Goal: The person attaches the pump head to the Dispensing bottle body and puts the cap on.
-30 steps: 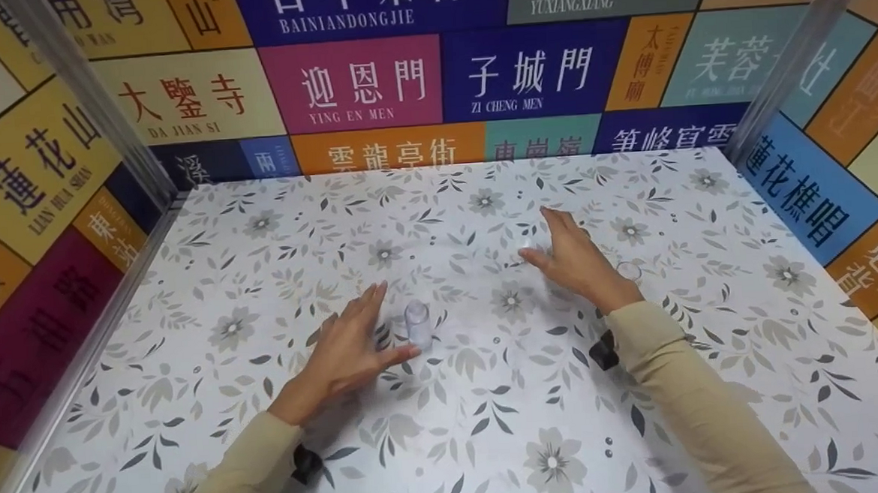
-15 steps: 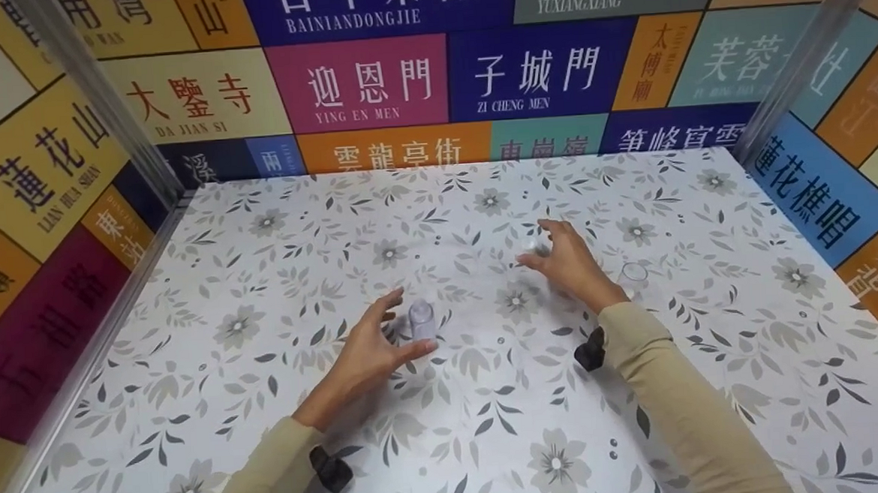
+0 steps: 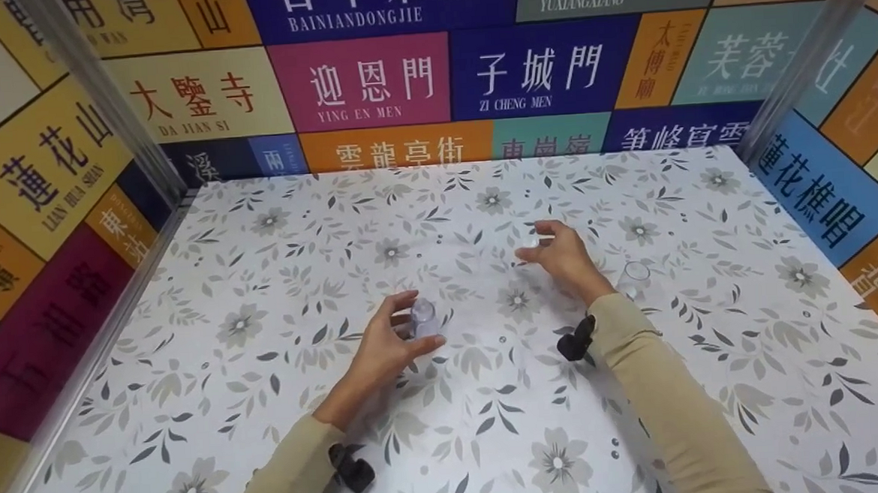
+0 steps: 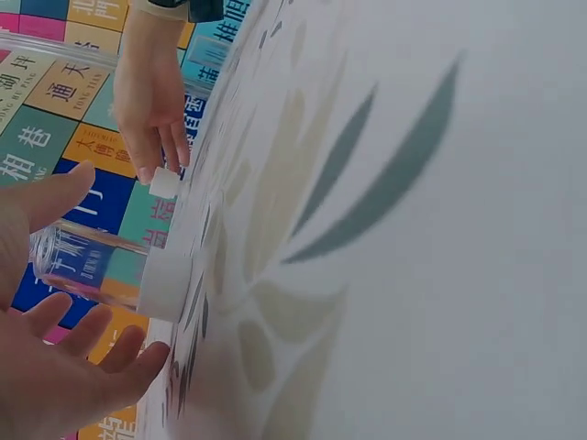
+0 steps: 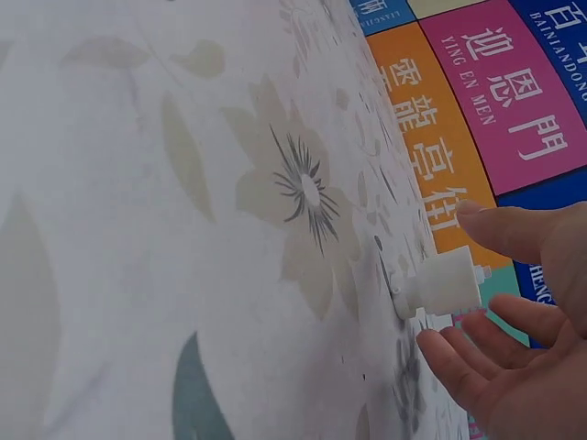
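Note:
A small clear bottle stands on the patterned table near its middle. In the left wrist view its see-through body rises from a white end piece that sits on the table. My left hand curves around the bottle, thumb and fingers spread on either side with gaps showing. Farther right, my right hand is around a small white plastic part, largely hidden in the head view. The right wrist view shows that part as a white cylinder with a narrow nozzle-like end, between the thumb and the fingers, apparently untouched.
A clear round-rimmed container stands just right of my right wrist. The floral-covered table is bounded by panels with printed signs at the back and sides. Black wrist cameras hang under both wrists.
My left hand has moved right and closer around the bottle, its fingers bending. My right hand's fingers have curled in around the white part. The head view has shifted slightly.

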### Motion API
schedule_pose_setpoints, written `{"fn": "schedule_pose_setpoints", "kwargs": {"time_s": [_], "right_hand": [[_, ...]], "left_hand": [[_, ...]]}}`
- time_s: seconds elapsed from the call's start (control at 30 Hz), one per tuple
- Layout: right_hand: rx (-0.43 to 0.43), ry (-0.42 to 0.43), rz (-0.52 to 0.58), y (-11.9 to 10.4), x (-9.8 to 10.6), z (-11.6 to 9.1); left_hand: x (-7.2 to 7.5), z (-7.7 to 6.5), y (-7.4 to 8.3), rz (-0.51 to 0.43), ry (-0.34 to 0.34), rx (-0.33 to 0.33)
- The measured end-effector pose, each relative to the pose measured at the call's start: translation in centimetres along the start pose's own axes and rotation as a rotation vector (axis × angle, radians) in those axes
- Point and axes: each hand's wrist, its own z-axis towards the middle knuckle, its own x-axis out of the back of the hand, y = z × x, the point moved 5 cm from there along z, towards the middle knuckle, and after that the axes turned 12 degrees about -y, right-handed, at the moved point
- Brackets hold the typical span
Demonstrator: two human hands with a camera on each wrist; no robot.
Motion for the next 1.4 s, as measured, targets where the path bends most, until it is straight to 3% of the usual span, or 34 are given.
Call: {"fn": "schedule_pose_setpoints", "kwargs": {"time_s": [0.2, 0.57, 1.0, 1.4], "right_hand": [[-0.026, 0.021, 0.008, -0.2, -0.3, 0.4], [0.025, 0.067, 0.074, 0.8, -0.7, 1.1], [0.019, 0.116, 0.037, 1.0, -0.9, 1.6], [0.031, 0.143, 0.053, 1.3, -0.9, 1.8]], "left_hand": [[-0.2, 0.2, -0.4, -0.042, 0.012, 0.009], [-0.5, 0.6, -0.4, -0.078, 0.023, -0.011], [-0.3, 0.6, -0.6, -0.031, 0.085, 0.010], [-0.3, 0.4, -0.3, -0.021, 0.073, 0.061]]}}
